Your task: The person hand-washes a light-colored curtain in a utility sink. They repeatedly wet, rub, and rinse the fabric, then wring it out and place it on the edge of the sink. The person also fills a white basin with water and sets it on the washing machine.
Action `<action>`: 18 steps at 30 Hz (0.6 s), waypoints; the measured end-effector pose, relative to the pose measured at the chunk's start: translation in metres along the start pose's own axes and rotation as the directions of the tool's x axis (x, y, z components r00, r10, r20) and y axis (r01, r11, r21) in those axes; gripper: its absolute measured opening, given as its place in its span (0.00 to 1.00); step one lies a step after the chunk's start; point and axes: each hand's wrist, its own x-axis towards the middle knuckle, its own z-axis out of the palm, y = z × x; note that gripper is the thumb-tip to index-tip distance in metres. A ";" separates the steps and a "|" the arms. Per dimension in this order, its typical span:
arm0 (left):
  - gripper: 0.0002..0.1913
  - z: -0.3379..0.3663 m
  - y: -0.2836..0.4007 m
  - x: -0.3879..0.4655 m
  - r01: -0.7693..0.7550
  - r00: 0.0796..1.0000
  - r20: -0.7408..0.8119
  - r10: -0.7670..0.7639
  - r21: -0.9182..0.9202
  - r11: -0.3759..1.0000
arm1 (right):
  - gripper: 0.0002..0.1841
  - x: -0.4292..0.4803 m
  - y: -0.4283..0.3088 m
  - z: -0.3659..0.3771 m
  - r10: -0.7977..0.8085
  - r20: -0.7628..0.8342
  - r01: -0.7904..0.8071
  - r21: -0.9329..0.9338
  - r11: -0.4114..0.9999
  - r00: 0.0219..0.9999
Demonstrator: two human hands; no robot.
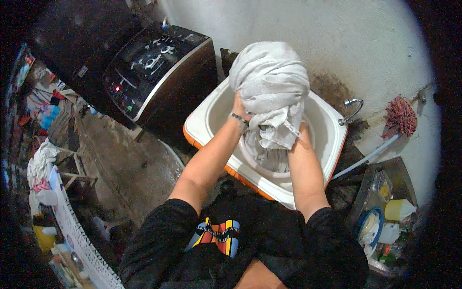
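Observation:
A large wet-looking bundle of white cloth [270,76] is held up over a white sink basin [220,119] with an orange outer edge. My left hand [241,106], with a beaded bracelet at the wrist, grips the bundle's left side; its fingers are partly hidden by the cloth. Against the lower right side of the bundle, my right hand [303,135] holds on, most of its fingers covered by folds. Below hangs loose cloth with a tag, over a round pale basin [258,168] inside the sink. More greyish cloth [274,159] shows in that basin.
A black washing machine [180,83] with a lit red light stands left of the sink. A chrome faucet [352,112] rises at its right corner. Beyond are a mop [400,117] against the wall and plastic jugs [399,209]. White cloth [43,159] hangs at the far left.

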 end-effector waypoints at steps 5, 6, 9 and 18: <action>0.29 0.020 0.027 -0.018 -0.312 0.950 0.052 0.309 0.082 0.947 | 0.55 -0.007 0.013 -0.002 0.032 -0.016 -0.031 0.010 0.999 0.999; 0.32 0.020 0.029 -0.019 -0.276 0.959 -0.024 0.282 0.131 0.952 | 0.55 -0.018 0.021 -0.003 0.048 -0.023 -0.048 0.011 0.999 0.999; 0.31 0.019 0.019 -0.019 -0.126 0.992 0.013 0.129 -0.128 0.984 | 0.53 -0.037 0.042 0.003 0.080 -0.025 -0.079 0.025 0.997 0.996; 0.40 0.005 0.043 -0.014 0.134 0.985 -0.119 -0.123 0.096 0.986 | 0.50 -0.036 0.051 0.027 0.105 0.013 -0.105 0.040 0.994 0.994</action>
